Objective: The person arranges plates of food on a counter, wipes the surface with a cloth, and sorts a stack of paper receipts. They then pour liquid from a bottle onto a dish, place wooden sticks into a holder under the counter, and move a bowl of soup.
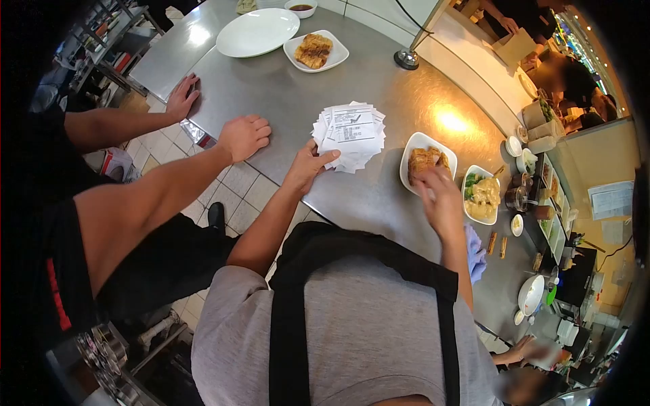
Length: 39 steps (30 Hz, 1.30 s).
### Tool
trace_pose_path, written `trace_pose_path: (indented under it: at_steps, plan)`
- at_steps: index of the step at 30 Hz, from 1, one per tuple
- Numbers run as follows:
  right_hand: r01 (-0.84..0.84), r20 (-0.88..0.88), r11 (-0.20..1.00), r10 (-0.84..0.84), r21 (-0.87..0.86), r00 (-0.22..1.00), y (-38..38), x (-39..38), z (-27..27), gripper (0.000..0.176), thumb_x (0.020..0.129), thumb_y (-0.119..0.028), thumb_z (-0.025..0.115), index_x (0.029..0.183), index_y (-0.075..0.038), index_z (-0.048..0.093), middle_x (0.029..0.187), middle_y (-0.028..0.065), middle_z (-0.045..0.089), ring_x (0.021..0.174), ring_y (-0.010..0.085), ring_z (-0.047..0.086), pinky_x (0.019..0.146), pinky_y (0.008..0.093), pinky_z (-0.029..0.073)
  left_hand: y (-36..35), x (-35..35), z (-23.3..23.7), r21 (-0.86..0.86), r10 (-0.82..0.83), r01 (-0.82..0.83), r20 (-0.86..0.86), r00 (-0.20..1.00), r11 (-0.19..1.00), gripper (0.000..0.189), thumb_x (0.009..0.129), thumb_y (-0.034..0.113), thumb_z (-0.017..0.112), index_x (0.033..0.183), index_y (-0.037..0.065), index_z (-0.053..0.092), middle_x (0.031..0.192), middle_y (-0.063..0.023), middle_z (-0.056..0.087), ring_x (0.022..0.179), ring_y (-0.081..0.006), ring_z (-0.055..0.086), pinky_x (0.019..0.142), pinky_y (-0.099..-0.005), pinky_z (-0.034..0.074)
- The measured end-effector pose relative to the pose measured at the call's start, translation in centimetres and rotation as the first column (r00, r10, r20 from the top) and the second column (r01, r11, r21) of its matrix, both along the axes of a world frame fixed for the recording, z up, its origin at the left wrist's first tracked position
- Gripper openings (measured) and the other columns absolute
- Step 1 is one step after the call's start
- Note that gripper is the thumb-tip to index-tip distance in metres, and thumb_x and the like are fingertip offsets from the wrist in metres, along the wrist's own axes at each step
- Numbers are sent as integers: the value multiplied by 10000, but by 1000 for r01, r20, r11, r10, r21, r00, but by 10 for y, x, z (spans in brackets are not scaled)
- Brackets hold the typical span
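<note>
A fanned stack of printed paper order slips (352, 132) is pinched in my left hand (308, 168), thumb on top, over the steel counter's near edge. My right hand (439, 196) reaches over a square white bowl (452, 157) of golden-brown fried food (426, 160). Its fingers are bent together at the near side of the food, covering part of the rim; I cannot tell what they grip. Just right of that hand stands another white bowl with a creamy yellow topping (483, 197) and green vegetables.
A co-worker's two hands (245, 137) rest at the counter's left edge. Farther back are a white oval plate (257, 32), a bowl of fried food (313, 51) and a sauce bowl (301, 8). A purple cloth (475, 254) and several small dishes line the right side.
</note>
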State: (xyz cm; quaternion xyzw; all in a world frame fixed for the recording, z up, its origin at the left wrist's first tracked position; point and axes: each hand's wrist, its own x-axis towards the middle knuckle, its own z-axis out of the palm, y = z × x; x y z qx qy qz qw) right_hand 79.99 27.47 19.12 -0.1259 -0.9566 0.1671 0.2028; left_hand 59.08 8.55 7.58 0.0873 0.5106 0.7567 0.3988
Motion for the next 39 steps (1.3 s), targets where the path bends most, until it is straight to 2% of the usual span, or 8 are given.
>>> trace_pose_path:
  at_steps: [3,5,8,15,21,27,35,39]
  plan:
    - [-259,-138,956,278,140,951,-23,-67,-15,241,759,-148,699,986,-85,649,1076,98,607,990,288,575,826,404,450,-12,12,9,-13,61,-62,-71,996,998,616,810,129,724,1334,24,417,1164,-76,561,1022,-166,553,852,-302,468]
    - [-279,-131,946,301,166,945,-32,-99,-24,298,749,-173,710,1027,-96,637,1081,96,607,998,283,573,835,409,434,-17,17,5,-74,149,-163,-161,976,984,640,821,141,716,1371,65,396,1204,-70,543,1024,-158,546,875,-293,447]
    - [-282,-40,942,294,185,955,-32,-115,-31,368,739,-198,722,1079,-105,620,1089,101,605,999,280,572,839,411,420,-23,14,-9,-151,278,-454,-610,742,878,499,834,138,696,1288,47,510,1162,-63,570,989,-152,544,867,-274,440]
    - [-351,-29,931,355,105,934,-20,-123,-40,320,799,-182,688,1090,-75,613,1003,118,635,895,277,604,768,400,451,-12,4,7,-117,208,-305,-505,838,945,218,854,134,673,1040,20,661,843,8,620,746,-61,524,658,-205,425]
    - [-78,-139,931,30,-357,990,-22,-122,-36,134,852,-112,606,979,-75,628,904,135,652,806,321,633,718,417,486,-4,5,-11,-137,223,-341,-528,820,930,166,842,136,683,954,15,668,751,24,600,647,-47,499,577,-201,407]
    - [-286,-198,949,257,-131,946,-17,-122,-39,154,848,-66,586,1000,-70,612,931,143,640,817,352,625,718,410,500,-6,8,-6,-103,243,-310,-409,879,945,161,824,122,687,923,-4,673,740,15,598,667,-53,502,606,-211,422]
    - [-290,-86,948,302,131,949,-33,-116,-25,267,797,-197,673,1031,-82,616,1030,146,603,946,310,590,802,409,453,-8,11,3,-109,234,-292,-370,899,950,144,842,110,665,932,-2,665,711,28,579,652,-45,503,597,-199,409]
    - [-292,-92,932,317,213,944,-33,-118,-32,288,788,-219,690,1033,-84,617,1001,141,607,903,306,603,772,403,458,-8,17,23,16,207,-210,-259,943,978,160,909,115,590,1017,9,643,761,13,575,660,-59,507,593,-206,408]
